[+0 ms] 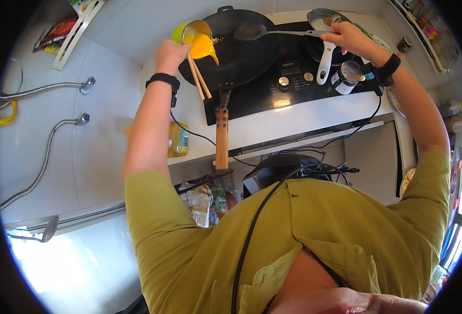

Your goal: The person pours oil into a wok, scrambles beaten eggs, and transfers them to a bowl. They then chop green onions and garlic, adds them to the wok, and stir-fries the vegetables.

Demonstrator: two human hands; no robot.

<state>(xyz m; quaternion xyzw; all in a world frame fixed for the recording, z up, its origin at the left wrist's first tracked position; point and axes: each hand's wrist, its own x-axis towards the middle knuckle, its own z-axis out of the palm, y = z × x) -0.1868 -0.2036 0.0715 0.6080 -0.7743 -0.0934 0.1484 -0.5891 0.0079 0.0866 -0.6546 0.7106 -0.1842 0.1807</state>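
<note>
My left hand (171, 55) holds a green bowl (180, 33) tipped over the left side of a black wok (238, 51). Beaten egg (204, 48) runs over the rim towards the wok. A pair of wooden chopsticks (199, 78) points down from beneath the same hand. My right hand (350, 38) grips the handle of a ladle (250, 31), whose dark bowl is over the wok's upper right. The wok's wooden handle (222, 137) reaches towards me past the hob's front edge.
On the black hob (254, 106), a white-handled utensil (326, 64) and an open jar (346, 78) lie at the right. Behind them sits another pan (321, 17). An oil bottle (179, 138) stands by my left forearm. Cables (199, 135) run from my wrists below the counter.
</note>
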